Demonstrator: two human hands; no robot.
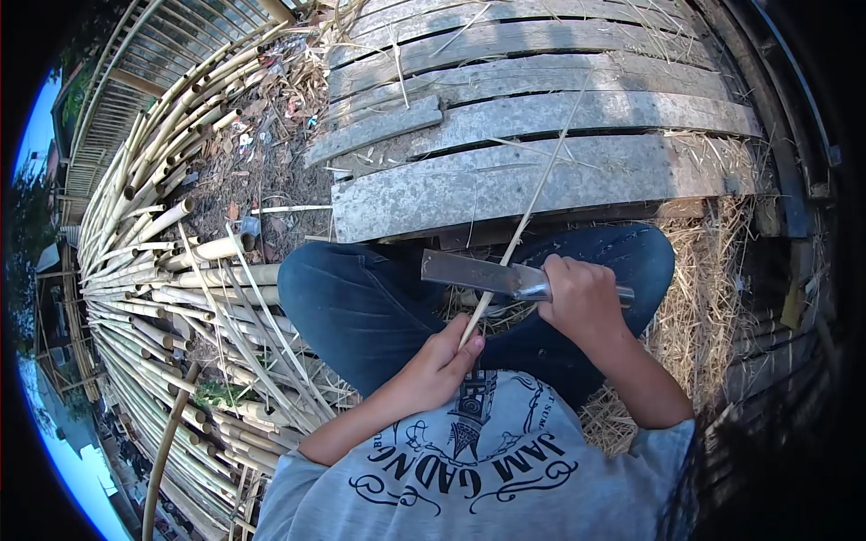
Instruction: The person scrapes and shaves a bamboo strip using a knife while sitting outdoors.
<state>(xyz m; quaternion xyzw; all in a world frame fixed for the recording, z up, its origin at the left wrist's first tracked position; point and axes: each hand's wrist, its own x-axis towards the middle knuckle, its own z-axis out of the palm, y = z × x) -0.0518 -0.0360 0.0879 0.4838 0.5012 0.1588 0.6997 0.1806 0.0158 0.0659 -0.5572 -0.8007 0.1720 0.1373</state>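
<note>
My left hand (444,361) is closed around the lower end of a thin bamboo strip (530,209), which slants up and right over the wooden planks. My right hand (577,293) grips the metal handle of a broad-bladed knife (465,270). The blade points left and lies across the strip, a little above my left hand. Both hands are over my crossed legs in dark jeans.
Wooden slats (541,176) stand in front of my knees, with a loose board (374,132) on them. Many cut bamboo poles (171,347) fan out at the left, with long split strips (271,316) beside my knee. Shavings (699,316) cover the ground at right.
</note>
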